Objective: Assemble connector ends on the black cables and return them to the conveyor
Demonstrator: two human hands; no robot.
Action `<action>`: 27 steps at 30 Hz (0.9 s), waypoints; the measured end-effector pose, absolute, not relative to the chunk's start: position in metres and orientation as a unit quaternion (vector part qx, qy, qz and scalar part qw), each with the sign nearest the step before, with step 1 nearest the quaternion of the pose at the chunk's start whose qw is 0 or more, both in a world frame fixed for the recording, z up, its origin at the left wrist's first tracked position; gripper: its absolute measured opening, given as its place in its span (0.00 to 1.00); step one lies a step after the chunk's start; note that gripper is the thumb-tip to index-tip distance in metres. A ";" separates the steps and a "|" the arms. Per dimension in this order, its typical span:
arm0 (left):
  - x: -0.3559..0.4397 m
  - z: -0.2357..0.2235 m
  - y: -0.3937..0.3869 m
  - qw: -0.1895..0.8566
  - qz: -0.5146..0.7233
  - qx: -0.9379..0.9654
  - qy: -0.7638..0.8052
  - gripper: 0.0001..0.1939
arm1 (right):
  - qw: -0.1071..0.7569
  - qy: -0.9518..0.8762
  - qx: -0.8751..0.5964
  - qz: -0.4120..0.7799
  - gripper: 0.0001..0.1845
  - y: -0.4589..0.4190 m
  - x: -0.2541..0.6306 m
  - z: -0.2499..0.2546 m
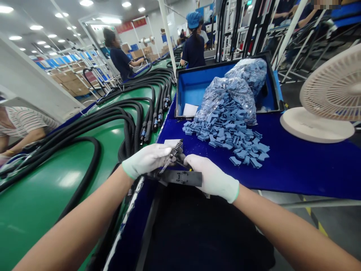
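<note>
White knit gloves cover both my hands, which meet at the near edge of the blue table. My left hand is closed around a dark assembly with a ribbed black end and a thin shiny strip; its exact kind is unclear. A flat black plastic housing lies just below the fingers, and my right hand grips its right end. The right fingertips touch the dark parts between the hands, partly hidden. Ahead of my right hand, small blue plastic clips spill from a clear bag.
A blue crate with black edges holds another bag of clips. To the right stands a beige fan. Black corrugated hoses run along the green conveyor at left. Co-workers stand along the line; one striped sleeve is near the left edge.
</note>
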State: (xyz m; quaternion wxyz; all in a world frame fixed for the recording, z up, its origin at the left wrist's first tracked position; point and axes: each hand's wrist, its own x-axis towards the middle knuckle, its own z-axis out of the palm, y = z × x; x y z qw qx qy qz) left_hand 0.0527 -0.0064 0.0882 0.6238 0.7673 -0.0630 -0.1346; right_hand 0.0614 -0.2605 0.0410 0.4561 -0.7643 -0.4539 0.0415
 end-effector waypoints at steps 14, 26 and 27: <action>0.047 0.114 -0.022 0.498 -0.109 0.861 0.003 0.22 | 0.424 -0.384 -0.815 0.093 0.02 -0.258 0.068 0.036; 0.055 0.118 -0.037 0.444 -0.058 0.894 0.014 0.24 | 0.417 -0.402 -0.812 0.069 0.06 -0.265 0.082 0.034; 0.056 0.119 -0.038 0.470 -0.063 0.880 0.018 0.24 | 0.403 -0.402 -0.820 0.056 0.07 -0.270 0.083 0.039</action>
